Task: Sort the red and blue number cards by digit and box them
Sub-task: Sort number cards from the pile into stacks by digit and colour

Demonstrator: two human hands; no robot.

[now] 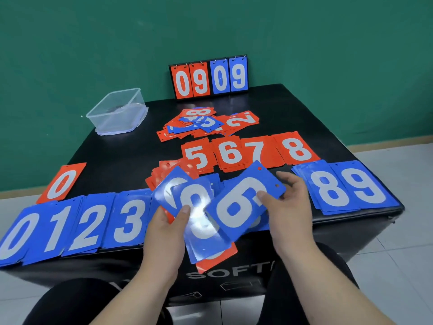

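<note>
Tip for this bit: with the right hand [290, 207] pinching the blue 6 card [241, 202] near its punched end, thumb on the face and fingers behind, lift clear first, given the overlap with the handful of cards [201, 231] gripped in the left hand [164, 233], thumb pressed on a blue 8 up top. Hold that handful level over the near edge of the table [112, 158], or probably lose the red one poking out underneath. Then drop the 6 into the blue row, somewhere between the blue 3 pile [127, 221] and the blue 8 pile [328, 188]; can't see the exact spot behind hands and cards, so look before letting go. Square up, holes all the same way. Don't confuse with the red 6 pile [230, 152] just behind. Leave the clear box [110, 120] at back left for later, plenty left in the unsorted heap [206, 124].
</note>
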